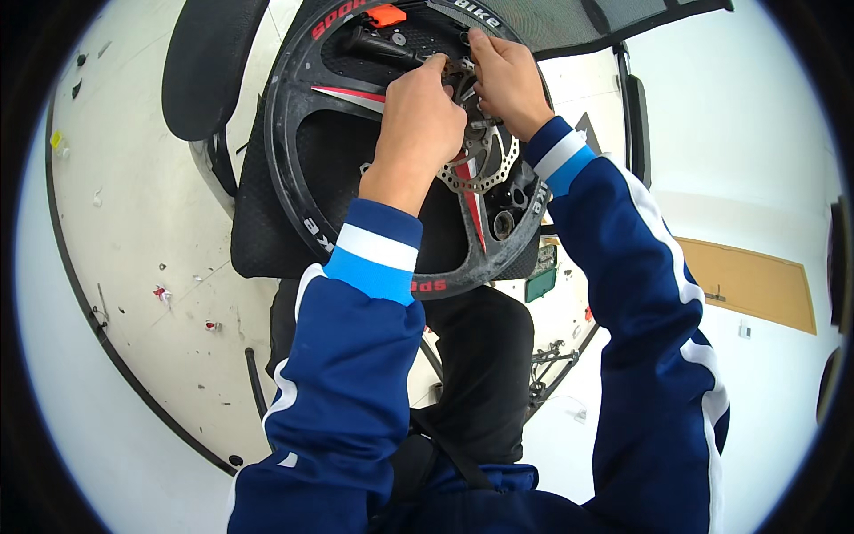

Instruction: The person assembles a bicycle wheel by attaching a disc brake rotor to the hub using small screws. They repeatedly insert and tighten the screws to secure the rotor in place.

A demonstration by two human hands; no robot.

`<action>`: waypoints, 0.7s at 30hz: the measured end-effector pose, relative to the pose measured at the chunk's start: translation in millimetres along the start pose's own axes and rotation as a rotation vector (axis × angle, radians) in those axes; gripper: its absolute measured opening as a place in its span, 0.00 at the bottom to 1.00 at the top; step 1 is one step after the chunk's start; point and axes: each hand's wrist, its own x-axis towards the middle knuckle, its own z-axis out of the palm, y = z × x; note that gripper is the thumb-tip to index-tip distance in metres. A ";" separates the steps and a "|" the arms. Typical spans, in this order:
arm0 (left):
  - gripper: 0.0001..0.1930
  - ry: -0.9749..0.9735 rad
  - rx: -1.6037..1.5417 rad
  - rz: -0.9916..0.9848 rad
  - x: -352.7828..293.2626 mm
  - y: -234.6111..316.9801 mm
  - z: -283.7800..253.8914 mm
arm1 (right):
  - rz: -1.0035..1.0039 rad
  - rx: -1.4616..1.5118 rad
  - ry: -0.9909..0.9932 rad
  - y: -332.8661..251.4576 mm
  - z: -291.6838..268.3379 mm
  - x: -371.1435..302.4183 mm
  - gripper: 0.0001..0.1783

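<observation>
A black bicycle wheel (pixel 280 147) with wide spokes and red and white accents lies flat across a black chair seat (pixel 253 236). At its hub is a silver disc brake rotor (pixel 504 169), partly covered by my hands. My left hand (pixel 420 120) is closed over the left of the hub, its fingertips mostly hidden behind the knuckles. Just right of it, my right hand (pixel 509 82) is bent in a pinch at the hub's far side; what lies between its fingers is too small to make out. A black handle (pixel 382 46) lies beyond my left hand.
An orange piece (pixel 385 15) sits by the wheel's far rim. Small metal parts (pixel 505 222) rest inside the near right rim. A chair armrest (pixel 209 67) rises at left. Below stand a green case (pixel 541 276) and a bicycle frame (pixel 551 360). Scraps litter the floor.
</observation>
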 end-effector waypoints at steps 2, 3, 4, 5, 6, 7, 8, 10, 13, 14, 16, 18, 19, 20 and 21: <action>0.23 0.009 0.007 0.006 -1.1 -0.7 0.2 | -0.042 -0.033 0.008 0.0 2.8 -2.0 0.29; 0.23 0.010 0.015 0.016 -1.6 0.3 0.7 | -0.096 -0.049 0.026 3.7 3.3 -1.1 0.29; 0.23 0.010 0.021 0.024 -2.6 1.1 1.7 | -0.149 -0.068 0.044 9.1 4.0 0.8 0.29; 0.22 0.009 0.024 0.031 -3.4 1.7 3.2 | -0.199 -0.089 0.062 13.7 4.0 1.5 0.29; 0.22 0.027 0.013 0.040 -0.2 -0.7 1.1 | -0.216 -0.120 0.063 3.5 7.3 0.9 0.29; 0.21 0.045 0.002 0.050 3.4 -4.6 0.2 | -0.232 -0.150 0.064 -7.4 10.0 -1.2 0.28; 0.20 0.063 -0.008 0.059 6.5 -6.8 -1.2 | -0.248 -0.180 0.065 -17.2 11.6 -3.0 0.28; 0.20 0.035 -0.019 0.035 4.1 -4.2 -1.8 | -0.314 -0.305 0.093 -18.6 8.7 -7.9 0.27; 0.19 0.023 -0.031 0.035 0.1 -0.1 -0.6 | -0.443 -0.482 0.109 -11.4 -1.0 -3.9 0.25; 0.19 0.024 -0.034 0.041 -0.4 0.8 0.6 | -0.490 -0.540 0.109 -8.5 -3.9 -2.1 0.25; 0.19 0.023 -0.026 0.022 -0.4 -0.9 -1.4 | -0.536 -0.638 0.109 -10.1 -0.3 -3.3 0.24; 0.18 0.020 -0.024 0.012 -0.1 -0.8 -2.5 | -0.601 -0.675 0.107 -8.6 1.1 -2.1 0.23; 0.18 0.017 -0.025 0.010 -0.1 0.2 -2.7 | -0.642 -0.663 0.105 -4.1 1.1 0.4 0.22; 0.18 0.014 -0.026 0.009 -0.1 1.2 -2.8 | -0.683 -0.650 0.103 -0.1 0.8 2.9 0.21; 0.18 0.018 -0.023 0.007 0.2 0.7 -1.5 | -0.717 -0.641 0.083 4.3 0.2 5.7 0.20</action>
